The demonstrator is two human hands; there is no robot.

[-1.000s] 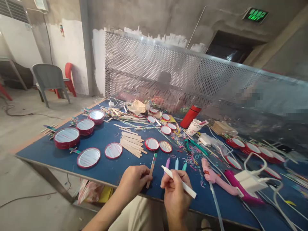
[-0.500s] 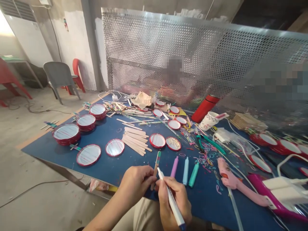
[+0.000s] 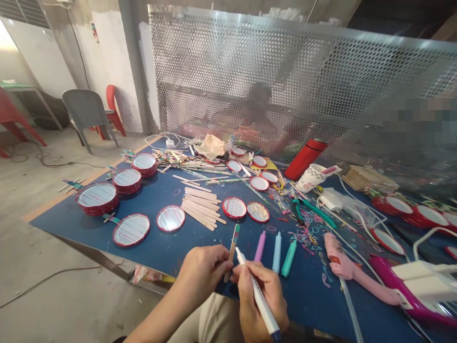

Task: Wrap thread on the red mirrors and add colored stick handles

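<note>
Left hand [image 3: 203,277] closed on a popsicle stick [image 3: 232,250], colour-banded end up, lower centre of frame, over the blue worktop [image 3: 150,252]. Right hand [image 3: 273,297] pinches a white marker [image 3: 257,294], tip just beside the stick. Right of upper centre: patterned paper cup [image 3: 309,177] holding a pink-ended pen [image 3: 330,170], touching a red flask [image 3: 306,159].

No words, numbers or brands can be read anywhere. The white marker pen [image 3: 261,299] and the paper cup [image 3: 309,178] show nothing legible.

White marker [image 3: 261,300] beside striped craft stick [image 3: 232,247]
</note>
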